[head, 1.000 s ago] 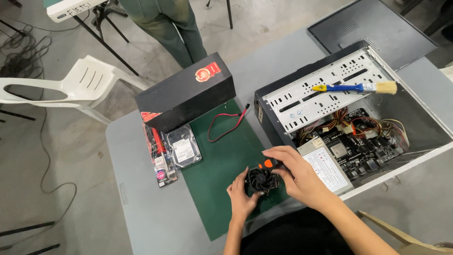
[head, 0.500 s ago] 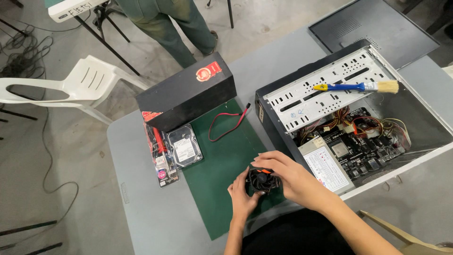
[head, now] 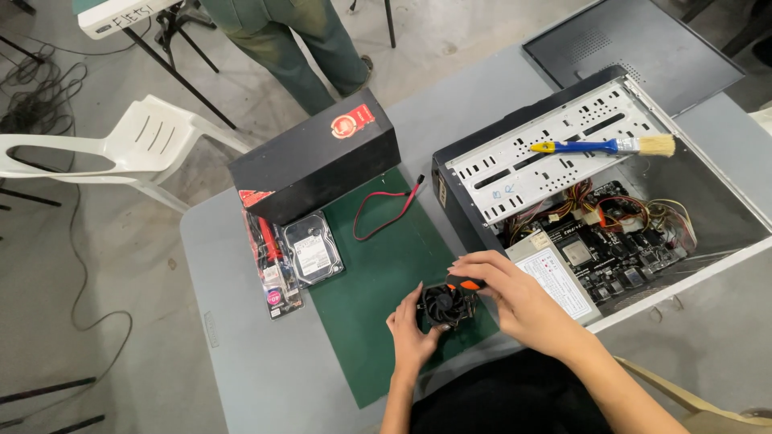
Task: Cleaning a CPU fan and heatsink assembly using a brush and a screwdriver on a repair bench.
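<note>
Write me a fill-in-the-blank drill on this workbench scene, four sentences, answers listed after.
1. The left hand steadies a small black ____ on the green mat.
2. The right hand grips an orange-and-black tool handle over the ____.
3. A blue-handled ____ lies on the open grey computer case.
4. The silver hard drive lies beside a red ____.

Answers: fan; fan; brush; cable

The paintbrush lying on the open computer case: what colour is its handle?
The paintbrush handle is blue with a yellow tip; bristles pale tan. The head view shows it.
</note>
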